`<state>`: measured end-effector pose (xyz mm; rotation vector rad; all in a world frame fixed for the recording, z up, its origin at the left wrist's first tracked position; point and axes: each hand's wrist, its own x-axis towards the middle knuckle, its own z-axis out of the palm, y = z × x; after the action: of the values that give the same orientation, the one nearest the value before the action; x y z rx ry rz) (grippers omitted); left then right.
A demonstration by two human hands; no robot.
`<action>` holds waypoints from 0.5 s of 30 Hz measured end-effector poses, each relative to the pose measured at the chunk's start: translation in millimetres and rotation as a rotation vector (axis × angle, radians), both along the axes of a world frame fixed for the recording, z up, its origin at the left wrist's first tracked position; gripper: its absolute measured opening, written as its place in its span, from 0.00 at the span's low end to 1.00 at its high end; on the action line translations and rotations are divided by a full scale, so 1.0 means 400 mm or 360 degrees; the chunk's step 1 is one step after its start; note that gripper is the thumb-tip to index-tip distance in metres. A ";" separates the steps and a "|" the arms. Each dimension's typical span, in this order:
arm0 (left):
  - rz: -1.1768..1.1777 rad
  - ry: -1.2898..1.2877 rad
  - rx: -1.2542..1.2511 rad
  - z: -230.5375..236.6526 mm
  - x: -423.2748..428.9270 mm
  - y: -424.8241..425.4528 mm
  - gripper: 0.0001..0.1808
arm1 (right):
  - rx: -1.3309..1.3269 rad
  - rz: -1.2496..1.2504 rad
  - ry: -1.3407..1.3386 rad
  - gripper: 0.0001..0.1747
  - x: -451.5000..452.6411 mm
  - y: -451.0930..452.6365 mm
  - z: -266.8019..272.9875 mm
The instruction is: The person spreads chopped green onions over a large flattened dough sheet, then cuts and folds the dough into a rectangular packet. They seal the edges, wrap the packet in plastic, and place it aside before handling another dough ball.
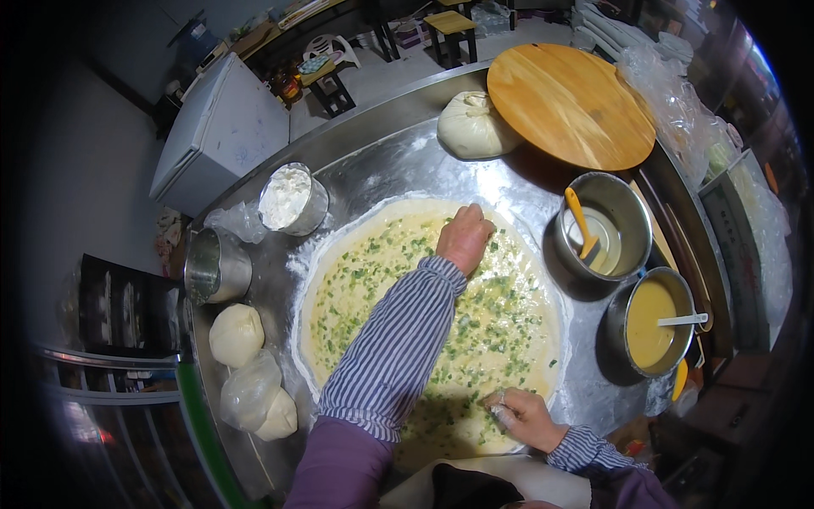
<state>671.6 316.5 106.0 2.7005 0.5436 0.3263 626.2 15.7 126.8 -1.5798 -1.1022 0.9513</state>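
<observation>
A wide round sheet of dough (502, 305) lies flat on the metal worktop, glossy on top and scattered with chopped green onion. Reaching across it, my left hand (467, 238) is over the sheet's far part with curled fingers; their tips are hidden. My right hand (524, 417) is at the near right part of the sheet, fingers bent, with pale residue on the fingertips. Whether either hand pinches the dough cannot be seen. Striped sleeve covers are on both forearms. Loose white flour rings the dough's edge.
At left stand a metal container of flour (286, 197), another metal pot (219, 266) and dough balls (236, 335). At right are a pot (603, 226) with an orange-handled brush and a pot of yellow liquid (652, 321). Bagged dough (474, 127) touches a round wooden board (571, 105) beyond.
</observation>
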 end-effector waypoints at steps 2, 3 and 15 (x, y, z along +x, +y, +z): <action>0.0007 -0.0047 0.0042 -0.007 0.004 0.003 0.03 | 0.0008 -0.0006 -0.0006 0.10 -0.001 0.001 -0.002; 0.0002 -0.0063 0.0075 -0.008 0.007 0.003 0.03 | -0.0013 0.0003 -0.0003 0.10 -0.002 0.002 -0.003; 0.0155 -0.0034 0.0053 0.013 0.025 -0.021 0.06 | -0.0147 0.0024 0.0127 0.13 -0.011 0.007 0.009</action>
<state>681.6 308.2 111.0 2.7050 0.6704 0.3929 622.0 18.7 130.4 -1.5953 -1.0292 1.0794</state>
